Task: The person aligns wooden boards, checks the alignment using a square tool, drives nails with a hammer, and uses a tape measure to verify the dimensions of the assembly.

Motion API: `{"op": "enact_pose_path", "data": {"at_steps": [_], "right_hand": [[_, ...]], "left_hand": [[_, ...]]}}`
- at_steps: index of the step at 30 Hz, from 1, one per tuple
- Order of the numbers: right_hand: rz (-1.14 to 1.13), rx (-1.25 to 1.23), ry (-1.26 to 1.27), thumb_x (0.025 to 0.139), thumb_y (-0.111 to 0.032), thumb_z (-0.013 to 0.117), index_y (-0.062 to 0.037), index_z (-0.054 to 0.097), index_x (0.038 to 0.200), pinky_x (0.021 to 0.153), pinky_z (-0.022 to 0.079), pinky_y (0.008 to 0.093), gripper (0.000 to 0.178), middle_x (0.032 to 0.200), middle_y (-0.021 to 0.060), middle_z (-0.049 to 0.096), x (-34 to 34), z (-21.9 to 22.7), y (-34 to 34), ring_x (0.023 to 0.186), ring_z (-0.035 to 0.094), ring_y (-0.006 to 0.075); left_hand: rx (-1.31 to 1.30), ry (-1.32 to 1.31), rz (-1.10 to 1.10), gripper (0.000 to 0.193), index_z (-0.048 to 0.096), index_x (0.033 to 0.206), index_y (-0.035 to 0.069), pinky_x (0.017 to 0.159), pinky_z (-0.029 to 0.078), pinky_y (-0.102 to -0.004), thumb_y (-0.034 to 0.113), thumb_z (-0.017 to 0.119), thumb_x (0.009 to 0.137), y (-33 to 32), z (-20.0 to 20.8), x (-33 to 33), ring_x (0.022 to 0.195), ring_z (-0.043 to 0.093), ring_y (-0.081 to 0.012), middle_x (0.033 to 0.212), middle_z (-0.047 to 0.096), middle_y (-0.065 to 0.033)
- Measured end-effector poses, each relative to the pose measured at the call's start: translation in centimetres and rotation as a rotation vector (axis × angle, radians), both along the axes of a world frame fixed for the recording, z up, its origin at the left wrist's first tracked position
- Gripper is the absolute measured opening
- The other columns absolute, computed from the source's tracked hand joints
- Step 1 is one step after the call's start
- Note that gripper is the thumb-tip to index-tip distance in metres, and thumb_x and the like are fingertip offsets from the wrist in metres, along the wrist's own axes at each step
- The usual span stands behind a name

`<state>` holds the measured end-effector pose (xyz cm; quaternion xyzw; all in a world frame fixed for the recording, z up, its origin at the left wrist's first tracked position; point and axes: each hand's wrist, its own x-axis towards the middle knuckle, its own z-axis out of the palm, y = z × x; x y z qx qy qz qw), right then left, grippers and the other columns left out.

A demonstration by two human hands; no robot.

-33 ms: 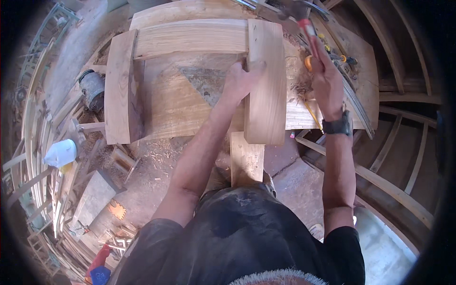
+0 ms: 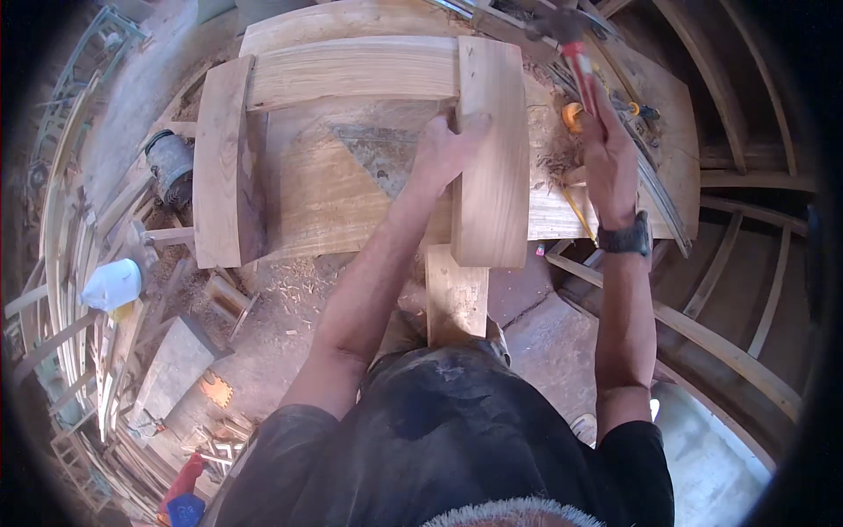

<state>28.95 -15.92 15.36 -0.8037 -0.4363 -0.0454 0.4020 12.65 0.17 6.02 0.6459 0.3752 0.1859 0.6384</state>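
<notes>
A frame of thick pale boards lies in front of me, with a wide upright board (image 2: 493,193) on its right side. My left hand (image 2: 450,147) grips this board's inner edge, the thumb laid over its top face; the other fingers are partly hidden behind it. To the right, my right hand (image 2: 608,167) is closed round the red handle of a hammer (image 2: 577,66), raised over the table. The hammer head is blurred. A crosspiece (image 2: 351,70) joins the right board to a matching left board (image 2: 221,162).
Beneath the frame is a wooden worktable (image 2: 672,140) with shavings, an orange tape roll (image 2: 572,117) and a yellow pencil (image 2: 575,209). Wood strips, a metal can (image 2: 171,165) and a white jug (image 2: 112,285) lie left. A slatted wooden structure (image 2: 711,263) stands right.
The hammer and my right hand have shifted slightly to the right and toward me. My left hand and the wooden frame stay where they were.
</notes>
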Motion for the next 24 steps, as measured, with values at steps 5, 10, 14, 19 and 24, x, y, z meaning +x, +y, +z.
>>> {"op": "enact_pose_path", "data": {"at_steps": [5,10,14,19,24], "right_hand": [[-0.166,-0.077,0.289,0.103,-0.018,0.059,-0.0064,0.050,0.153,0.074,0.047,0.0275,0.052,0.098,0.0051,0.063,-1.4,0.5,-4.6,0.080,0.052,0.0115],[-0.336,-0.071,0.312,0.102,-0.017,0.062,-0.0022,0.056,0.146,0.075,0.049,0.0295,0.047,0.094,0.0052,0.067,-4.1,-0.6,-8.8,0.081,0.057,0.0126],[-0.500,-0.119,0.152,0.101,-0.023,0.065,-0.0002,0.065,0.132,0.069,0.047,0.0312,0.039,0.084,0.0035,0.063,-4.7,-1.0,-11.4,0.074,0.055,0.0116],[-0.566,-0.023,0.305,0.097,-0.022,0.069,0.0021,0.070,0.123,0.077,0.050,0.0304,0.036,0.089,0.0141,0.069,0.4,-3.5,-14.5,0.083,0.063,0.0167],[-0.639,-0.211,0.331,0.090,-0.010,0.069,0.0033,0.068,0.129,0.076,0.050,0.0323,0.042,0.093,0.0100,0.072,6.0,-5.8,-17.0,0.082,0.064,0.0166]], "left_hand": [[0.042,-0.025,0.030,0.070,0.064,0.125,-0.010,0.094,0.053,-0.0431,0.049,0.070,0.089,-0.2,-2.0,-0.5,0.107,0.071,-0.0375,0.111,0.072,-0.0298],[0.216,0.142,-0.250,0.073,0.060,0.135,-0.005,0.100,0.051,-0.0464,0.054,0.069,0.091,-0.1,-0.7,-3.5,0.116,0.068,-0.0396,0.125,0.068,-0.0287],[0.359,0.256,-0.314,0.071,0.058,0.139,-0.003,0.104,0.052,-0.0433,0.047,0.073,0.091,1.5,2.0,-5.8,0.122,0.066,-0.0335,0.132,0.067,-0.0240],[0.139,-0.047,-0.286,0.053,0.060,0.137,-0.002,0.098,0.054,-0.0347,0.024,0.075,0.093,2.9,0.3,-10.6,0.112,0.068,-0.0231,0.126,0.070,-0.0167],[0.287,-0.088,-0.297,0.041,0.064,0.133,0.000,0.095,0.053,-0.0297,0.013,0.072,0.095,2.8,1.9,-17.5,0.109,0.067,-0.0182,0.125,0.070,-0.0112]]}}
